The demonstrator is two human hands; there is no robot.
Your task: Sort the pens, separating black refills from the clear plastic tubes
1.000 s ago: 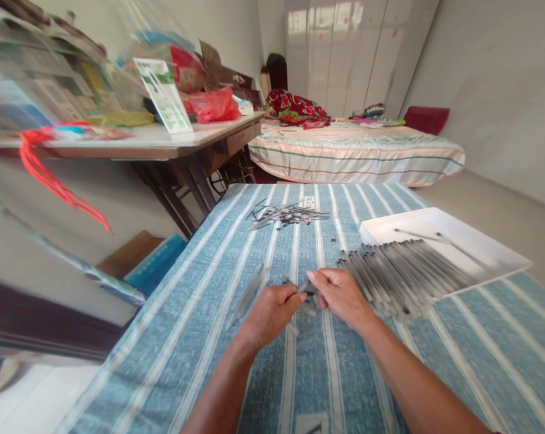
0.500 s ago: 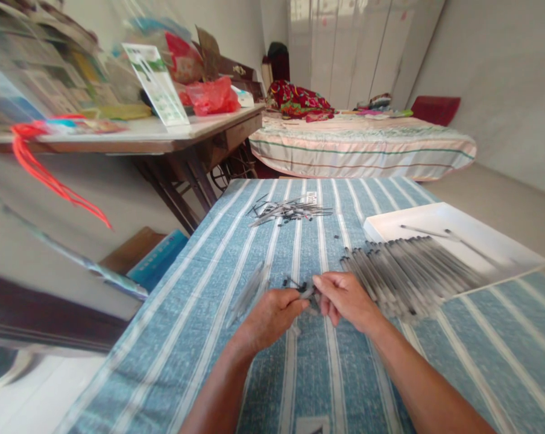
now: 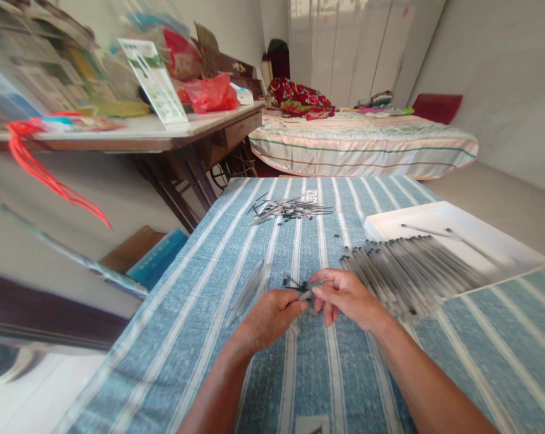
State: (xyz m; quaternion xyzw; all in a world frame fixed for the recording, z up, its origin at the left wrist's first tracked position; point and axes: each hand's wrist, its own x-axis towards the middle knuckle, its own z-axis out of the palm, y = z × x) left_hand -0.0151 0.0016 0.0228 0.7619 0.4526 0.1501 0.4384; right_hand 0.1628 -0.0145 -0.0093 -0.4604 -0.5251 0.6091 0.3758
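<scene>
In the head view, my left hand [image 3: 275,313] is closed, thumb against the bent index finger, round a clear pen barrel [image 3: 305,295] whose end sticks out to the right. My right hand [image 3: 345,296] meets that end with thumb and index finger curled about it; its other fingers hang bent below. Small black plugs [image 3: 304,286] and a thin dark piece lie just beyond the hands, partly hidden. Left of my left hand lies a bundle of clear barrels [image 3: 249,289]. A row of pens with black ends [image 3: 390,271] lies right of my right hand.
The pens lean on a white box lid [image 3: 444,214] holding a few loose ones. Farther back is a heap of thin refills [image 3: 290,209]. A striped blue cloth [image 3: 200,337] covers the table. A desk [image 3: 173,141] stands left, a bed [image 3: 363,141] behind.
My right thumb and index finger have loosened from a tight pinch, and the index finger now reaches a little farther forward. My left hand keeps its place and grip.
</scene>
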